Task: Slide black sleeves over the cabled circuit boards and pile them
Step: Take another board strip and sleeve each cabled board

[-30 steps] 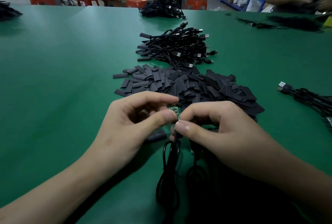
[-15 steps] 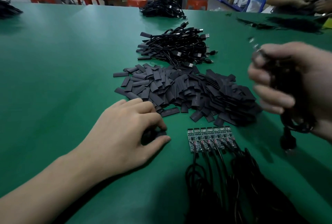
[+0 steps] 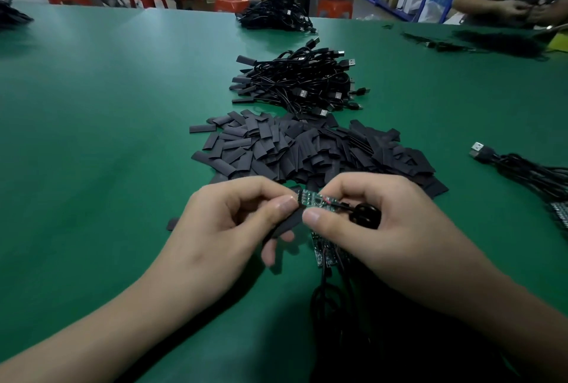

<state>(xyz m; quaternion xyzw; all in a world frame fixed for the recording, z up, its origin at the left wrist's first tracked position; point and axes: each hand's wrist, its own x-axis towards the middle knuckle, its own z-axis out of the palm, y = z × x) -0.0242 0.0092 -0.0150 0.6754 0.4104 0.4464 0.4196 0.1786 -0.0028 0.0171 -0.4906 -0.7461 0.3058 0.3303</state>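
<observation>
A: Requesting change since half a second back.

B: Recording the right hand no longer lifting a cable away to the right of the sleeve heap. Now meeting the left hand just on the near side of that heap. Recording the left hand no longer reaching down at the table; now raising and pinching one black sleeve between thumb and forefinger.

A: Requesting grip and position of the board.

B: Logging the right hand clamping thumb and fingers on one circuit board, its coiled cable tucking into the same palm. Placing the board on the near side of the heap, free end meeting the sleeve mouth; touching or just apart, not telling which. Judging a fresh sleeving cycle as starting, with sliding on and piling both outstanding.

A: Requesting surroundings and obstructions.

B: Listing a row of bare boards lying nearer than the heap, mostly hiding under the hands. Listing the finished pile just beyond the heap, loose cables well to its right, and one stray sleeve to its near left. Flagging the heap as sitting between the hands and the finished pile, so requiring a reach across. Flagging the flat sleeve mouth as probably needing opening before accepting the board.
</observation>
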